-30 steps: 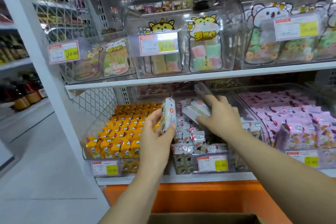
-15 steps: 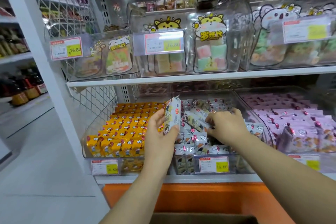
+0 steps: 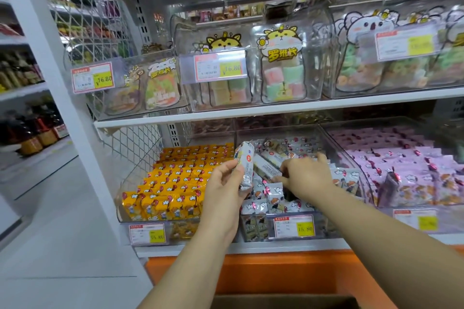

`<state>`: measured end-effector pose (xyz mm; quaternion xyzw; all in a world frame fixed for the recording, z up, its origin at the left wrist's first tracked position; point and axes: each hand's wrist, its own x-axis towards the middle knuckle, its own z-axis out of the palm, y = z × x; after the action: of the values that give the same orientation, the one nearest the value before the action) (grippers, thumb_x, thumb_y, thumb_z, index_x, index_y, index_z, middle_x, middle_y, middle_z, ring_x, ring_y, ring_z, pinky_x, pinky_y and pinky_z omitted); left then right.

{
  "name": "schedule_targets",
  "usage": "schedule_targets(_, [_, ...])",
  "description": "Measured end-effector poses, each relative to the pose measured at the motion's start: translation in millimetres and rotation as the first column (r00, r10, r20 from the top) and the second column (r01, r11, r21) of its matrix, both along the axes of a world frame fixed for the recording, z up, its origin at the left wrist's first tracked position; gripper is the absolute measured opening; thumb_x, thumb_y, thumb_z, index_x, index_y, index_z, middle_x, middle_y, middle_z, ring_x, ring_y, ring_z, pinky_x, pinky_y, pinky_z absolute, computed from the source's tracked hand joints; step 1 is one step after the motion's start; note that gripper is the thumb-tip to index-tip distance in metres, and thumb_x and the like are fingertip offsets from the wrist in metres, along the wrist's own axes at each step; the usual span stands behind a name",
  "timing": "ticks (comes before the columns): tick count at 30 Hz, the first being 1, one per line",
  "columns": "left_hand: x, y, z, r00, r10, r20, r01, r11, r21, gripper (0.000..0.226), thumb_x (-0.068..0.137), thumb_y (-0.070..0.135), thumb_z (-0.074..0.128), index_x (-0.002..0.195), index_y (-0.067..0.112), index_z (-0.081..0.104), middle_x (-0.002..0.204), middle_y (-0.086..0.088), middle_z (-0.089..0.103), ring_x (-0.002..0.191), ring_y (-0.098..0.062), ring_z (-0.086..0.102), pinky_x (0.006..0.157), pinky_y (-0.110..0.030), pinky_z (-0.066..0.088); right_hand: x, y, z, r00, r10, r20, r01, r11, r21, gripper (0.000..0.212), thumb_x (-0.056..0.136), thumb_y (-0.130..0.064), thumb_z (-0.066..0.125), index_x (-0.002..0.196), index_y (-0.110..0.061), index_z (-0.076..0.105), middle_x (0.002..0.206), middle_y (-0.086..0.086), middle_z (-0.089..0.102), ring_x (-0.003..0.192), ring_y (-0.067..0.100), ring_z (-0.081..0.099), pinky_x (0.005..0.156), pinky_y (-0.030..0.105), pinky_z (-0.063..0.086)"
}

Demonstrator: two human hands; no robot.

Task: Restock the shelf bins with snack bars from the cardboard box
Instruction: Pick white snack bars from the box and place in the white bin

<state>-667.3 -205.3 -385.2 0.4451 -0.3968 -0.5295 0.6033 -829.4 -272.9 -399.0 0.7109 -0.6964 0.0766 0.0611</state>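
One snack bar (image 3: pixel 244 163) gripped by left hand (image 3: pixel 223 193); right hand (image 3: pixel 310 179) seemingly pinches binned bar (image 3: pixel 266 167).

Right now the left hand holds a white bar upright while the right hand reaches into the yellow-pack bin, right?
No: the head view shows the right hand in the middle bin, among white packs. The left hand does hold a white bar upright.
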Motion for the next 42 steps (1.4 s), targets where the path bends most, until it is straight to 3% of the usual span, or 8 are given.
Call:
schedule_targets(6, [-0.1,-3.6,8.0,0.999,-0.021,-0.034,0.022,0.998,0.050,0.023,0.095,0.003,0.048,0.110,0.019,0.056,0.106,-0.008,0.066,0.088,-0.018,0.064,0.066,-0.029,0.051,5.3,-6.8,5.6,0.999,0.027,0.037,-0.028,0.999,0.027,0.031,0.090,-0.046,0.053,0.112,-0.027,0.063,0.096,-0.003,0.069,0.099,0.021,0.061,0.113,0.048,0.012])
schedule_targets(13, [-3.4,-8.4,13.6,0.996,-0.077,0.046,0.077,0.997,-0.007,0.055,0.089,0.000,0.056,0.132,0.032,0.041,0.120,-0.010,0.061,0.108,-0.022,0.060,0.096,-0.038,0.047,1.9,-6.6,12.6,0.997,0.083,-0.008,-0.083,0.996,-0.017,0.031,0.086,-0.054,0.056,0.084,-0.024,0.064,0.081,-0.006,0.067,0.087,0.019,0.061,0.106,0.044,0.021])
schedule_targets(16, [-2.1,-17.1,14.4,0.987,-0.095,0.130,0.103,0.993,-0.055,0.063,0.088,-0.003,0.058,0.139,0.028,0.036,0.118,-0.006,0.062,0.095,-0.016,0.063,0.071,-0.027,0.049,-7.7,2.6,24.9,0.975,0.111,0.193,-0.083,0.985,-0.148,0.030,0.086,-0.046,0.056,0.108,-0.027,0.061,0.098,-0.005,0.067,0.099,0.019,0.060,0.100,0.038,0.027])
schedule_targets(21, [-14.5,-31.8,16.9,0.944,-0.041,0.328,0.093,0.985,-0.146,0.065,0.086,-0.006,0.059,0.132,0.032,0.033,0.099,0.009,0.056,0.089,-0.003,0.060,0.069,-0.017,0.051,-34.2,18.7,37.0,0.822,0.285,0.493,-0.166,0.948,-0.271,0.027,0.086,-0.033,0.065,0.109,-0.020,0.060,0.090,-0.005,0.063,0.084,0.017,0.058,0.078,0.031,0.044])
schedule_targets(25, [-30.1,-43.3,16.4,0.833,-0.096,0.545,0.216,0.963,-0.159,0.041,0.088,0.002,0.062,0.121,0.022,0.046,0.101,0.008,0.060,0.077,0.007,0.057,0.059,-0.003,0.044,-46.6,22.9,36.4,0.821,0.318,0.475,-0.210,0.940,-0.269,0.032,0.084,-0.032,0.069,0.111,-0.021,0.059,0.101,-0.009,0.060,0.094,0.014,0.058,0.083,0.032,0.047])
schedule_targets(30, [-39.1,-50.6,9.4,0.569,-0.121,0.814,0.337,0.936,-0.096,0.018,0.088,0.025,0.064,0.105,0.028,0.057,0.091,0.014,0.061,0.078,-0.002,0.057,0.060,-0.007,0.041,-47.5,26.0,24.1,0.924,0.293,0.247,-0.267,0.954,-0.134,0.039,0.087,-0.038,0.064,0.122,-0.023,0.059,0.113,0.000,0.066,0.108,0.019,0.057,0.092,0.029,0.038])
schedule_targets(37, [-42.3,-58.5,8.6,0.260,-0.145,0.955,0.417,0.909,0.025,0.031,0.092,0.029,0.056,0.122,0.033,0.047,0.090,0.005,0.060,0.056,-0.003,0.047,0.051,-0.018,0.036,-47.8,24.4,6.7,0.954,0.252,0.161,-0.209,0.947,-0.243,0.044,0.084,-0.039,0.066,0.126,-0.029,0.056,0.117,-0.006,0.064,0.113,0.020,0.048,0.102,0.032,0.026])
schedule_targets(42, [-43.6,-65.7,1.4,0.232,-0.259,0.938,0.435,0.890,0.138,0.010,0.090,0.027,0.056,0.083,0.034,0.058,0.087,0.004,0.065,0.074,-0.014,0.059,0.069,-0.028,0.046,-51.6,27.9,-2.0,0.956,0.269,0.116,-0.244,0.951,-0.188,0.034,0.087,-0.045,0.060,0.119,-0.034,0.062,0.120,-0.015,0.060,0.119,0.014,0.044,0.108,0.032,0.020])
